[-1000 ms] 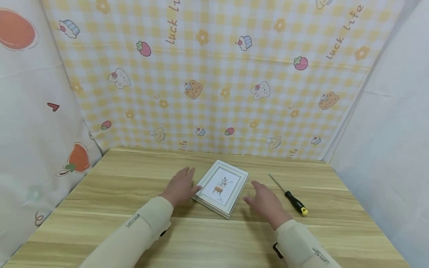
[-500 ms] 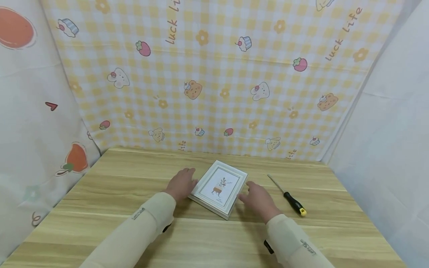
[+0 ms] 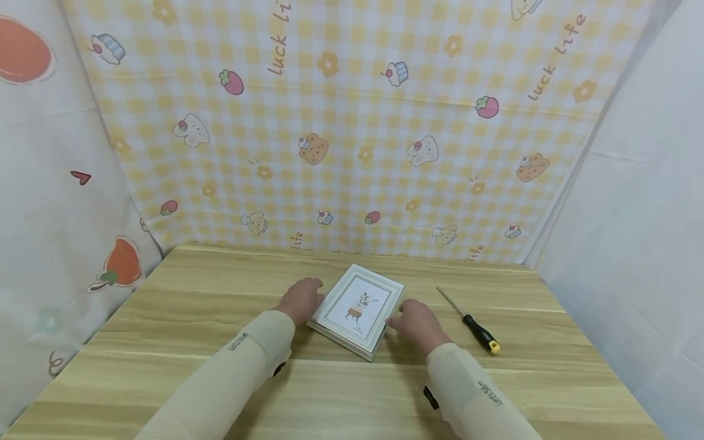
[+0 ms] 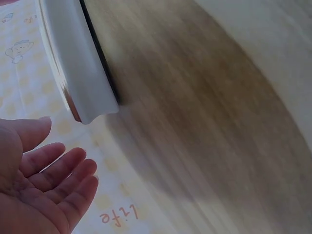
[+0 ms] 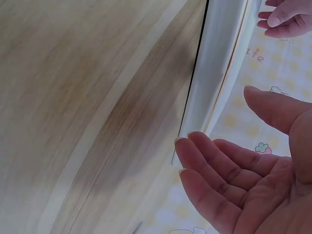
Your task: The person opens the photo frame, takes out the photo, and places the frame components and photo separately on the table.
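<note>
A white picture frame (image 3: 360, 305) lies face up on the wooden table, turned at an angle, with a small plant drawing inside. At its left side is my left hand (image 3: 300, 300), fingers relaxed. My right hand (image 3: 418, 324) is close to the opposite side, thumb and fingers spread apart. In the left wrist view a gap shows between the left hand (image 4: 48, 190) and the frame's edge (image 4: 73, 58). From the right wrist, the fingertips of my right hand (image 5: 243, 190) appear at the frame's side (image 5: 214, 63); contact is unclear. Neither hand grips anything.
A screwdriver (image 3: 480, 333) with a black and yellow handle lies on the table (image 3: 528, 391), right of my right hand. A yellow checked cloth (image 3: 341, 110) hangs behind the table. White cloths (image 3: 643, 232) close off both sides.
Both hands have come in closer to the picture frame, the right hand moving left and the left hand slightly right. The frame and screwdriver lie as before; the head view shifted slightly.
</note>
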The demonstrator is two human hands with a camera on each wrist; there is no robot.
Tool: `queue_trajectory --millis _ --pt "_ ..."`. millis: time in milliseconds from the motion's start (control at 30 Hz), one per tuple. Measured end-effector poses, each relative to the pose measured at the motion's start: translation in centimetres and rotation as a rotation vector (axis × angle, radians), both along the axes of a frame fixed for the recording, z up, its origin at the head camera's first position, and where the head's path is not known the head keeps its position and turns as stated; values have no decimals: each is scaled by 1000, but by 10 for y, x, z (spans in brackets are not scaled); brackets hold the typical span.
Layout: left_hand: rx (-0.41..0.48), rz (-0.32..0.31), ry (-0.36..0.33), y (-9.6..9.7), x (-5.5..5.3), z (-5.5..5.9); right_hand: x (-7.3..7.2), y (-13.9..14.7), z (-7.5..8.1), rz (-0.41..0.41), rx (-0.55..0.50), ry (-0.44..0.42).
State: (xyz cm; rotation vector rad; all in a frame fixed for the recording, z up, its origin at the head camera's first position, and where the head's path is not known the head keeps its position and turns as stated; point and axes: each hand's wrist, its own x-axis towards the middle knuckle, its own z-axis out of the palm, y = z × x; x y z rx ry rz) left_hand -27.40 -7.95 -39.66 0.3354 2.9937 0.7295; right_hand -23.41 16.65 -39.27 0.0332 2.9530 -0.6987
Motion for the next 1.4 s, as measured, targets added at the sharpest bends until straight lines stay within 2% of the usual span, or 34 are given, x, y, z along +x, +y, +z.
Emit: queue_trajectory --millis 167,267,467,767,1067,1400 --pt "-10 25 -2 3 -2 -2 -2 -5 -4 -13 -48 -13" --pt "-14 18 9 6 -3 -3 -2 -8 -6 -24 -60 -14" --pt "14 2 -13 11 -5 -7 -3 -10 -8 -43 -3 -4" --pt "-37 -14 0 21 -4 -4 -10 -11 -9 -38 45 4" --pt "-50 -10 44 18 -8 -14 -15 -15 -13 -40 29 -18" --pt "-49 -22 30 19 -3 -10 -18 -13 -12 -41 44 -4"
